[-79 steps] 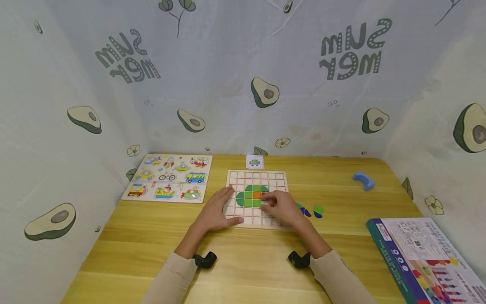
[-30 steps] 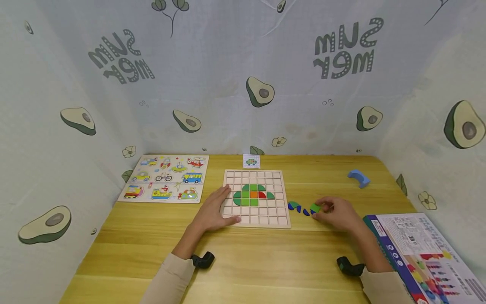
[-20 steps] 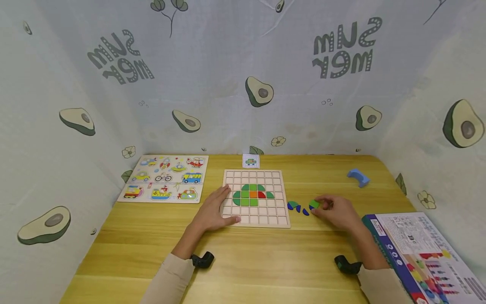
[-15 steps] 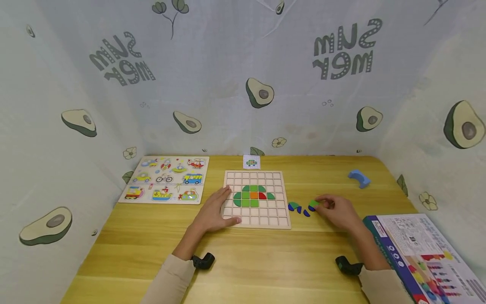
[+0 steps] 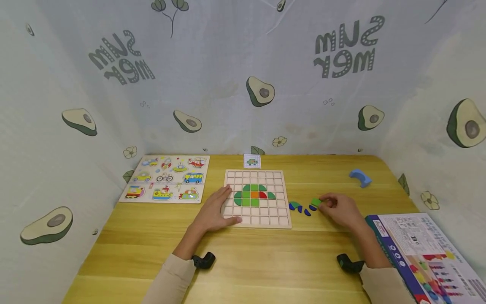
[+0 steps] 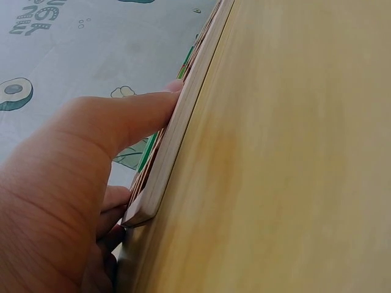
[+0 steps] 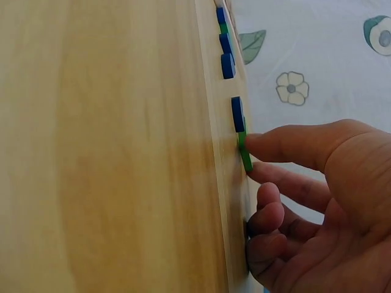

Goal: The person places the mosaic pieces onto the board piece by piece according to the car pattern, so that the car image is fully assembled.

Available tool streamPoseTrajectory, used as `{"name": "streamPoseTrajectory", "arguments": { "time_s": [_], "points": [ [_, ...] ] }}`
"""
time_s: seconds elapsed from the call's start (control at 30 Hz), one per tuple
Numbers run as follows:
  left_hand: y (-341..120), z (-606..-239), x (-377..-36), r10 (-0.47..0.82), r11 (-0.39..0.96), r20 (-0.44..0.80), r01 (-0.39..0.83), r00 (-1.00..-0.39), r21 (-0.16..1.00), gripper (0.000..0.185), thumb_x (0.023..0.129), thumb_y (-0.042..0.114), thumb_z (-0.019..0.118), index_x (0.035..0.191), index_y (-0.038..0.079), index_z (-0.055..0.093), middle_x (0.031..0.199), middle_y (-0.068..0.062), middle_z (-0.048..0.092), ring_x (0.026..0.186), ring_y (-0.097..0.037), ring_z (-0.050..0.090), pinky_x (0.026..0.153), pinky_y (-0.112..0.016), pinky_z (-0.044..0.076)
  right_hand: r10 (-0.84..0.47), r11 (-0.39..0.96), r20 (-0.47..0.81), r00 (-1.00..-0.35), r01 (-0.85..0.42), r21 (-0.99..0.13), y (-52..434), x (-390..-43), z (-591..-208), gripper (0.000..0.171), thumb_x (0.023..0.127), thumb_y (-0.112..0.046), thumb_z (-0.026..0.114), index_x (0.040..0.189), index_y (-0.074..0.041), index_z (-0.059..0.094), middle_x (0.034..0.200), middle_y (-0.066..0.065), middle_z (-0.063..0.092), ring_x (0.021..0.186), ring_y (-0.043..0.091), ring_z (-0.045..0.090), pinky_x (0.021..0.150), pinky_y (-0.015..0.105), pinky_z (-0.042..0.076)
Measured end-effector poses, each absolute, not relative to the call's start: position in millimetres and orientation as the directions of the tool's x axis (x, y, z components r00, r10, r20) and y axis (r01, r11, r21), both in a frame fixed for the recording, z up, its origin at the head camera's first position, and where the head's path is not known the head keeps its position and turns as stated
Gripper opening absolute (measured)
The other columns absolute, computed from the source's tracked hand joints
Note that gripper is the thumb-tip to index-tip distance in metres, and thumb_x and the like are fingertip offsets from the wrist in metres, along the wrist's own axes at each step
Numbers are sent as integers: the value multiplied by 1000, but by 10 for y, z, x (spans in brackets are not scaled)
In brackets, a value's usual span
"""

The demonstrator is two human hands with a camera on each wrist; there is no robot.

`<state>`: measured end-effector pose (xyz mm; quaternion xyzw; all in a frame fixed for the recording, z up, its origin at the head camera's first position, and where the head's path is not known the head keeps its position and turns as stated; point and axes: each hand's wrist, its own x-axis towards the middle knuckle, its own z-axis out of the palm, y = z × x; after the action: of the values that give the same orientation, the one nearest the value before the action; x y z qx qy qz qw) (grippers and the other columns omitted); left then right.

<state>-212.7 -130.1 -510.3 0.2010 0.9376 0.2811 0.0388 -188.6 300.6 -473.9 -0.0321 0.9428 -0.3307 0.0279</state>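
Green square piece [image 5: 316, 202] on table [image 5: 265, 261], right of grid board [image 5: 258, 221], beside blue pieces [image 5: 302, 207]. Right hand [image 5: 339, 208] pinches it, thumb and forefinger. Left hand [image 5: 214, 211] flat, fingers straight, pressing board's left edge.

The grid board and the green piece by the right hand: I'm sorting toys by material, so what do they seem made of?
The grid board looks like pale unfinished wood, with a thick light edge and a matte surface. The green piece, pinched by the right hand, seems to be painted wood or possibly plastic: flat, evenly coloured, matte.
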Motion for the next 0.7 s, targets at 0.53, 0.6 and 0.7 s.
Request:
{"name": "streamPoseTrajectory", "arguments": {
  "time_s": [0.53,0.6,0.7],
  "points": [
    [-1297,-5082,-2135,398,756,45,356,-916,549,109,79,67,72,163,12,31,171,-5,27,158,-32,24,127,-56,24,-74,790,5,-997,-61,-610,2991,-1928,-4729,34,96,-20,73,121,2,71,90,8,66,76,16,53,64,26,43],
    [-1297,-5086,-2135,396,760,41,353,-917,546,110,79,68,72,163,12,31,171,-5,27,158,-31,24,128,-55,23,-74,789,17,-997,-69,-611,2967,-1934,-4718,34,96,-20,73,121,2,71,90,7,66,75,16,53,64,25,43],
    [-1298,-5088,-2133,393,764,36,349,-919,543,110,79,68,71,163,12,30,171,-4,27,159,-31,24,128,-54,22,-71,783,23,-997,-71,-619,2906,-1938,-4689,35,97,-21,73,122,3,71,90,8,65,75,17,53,62,25,43]
  ]
}}
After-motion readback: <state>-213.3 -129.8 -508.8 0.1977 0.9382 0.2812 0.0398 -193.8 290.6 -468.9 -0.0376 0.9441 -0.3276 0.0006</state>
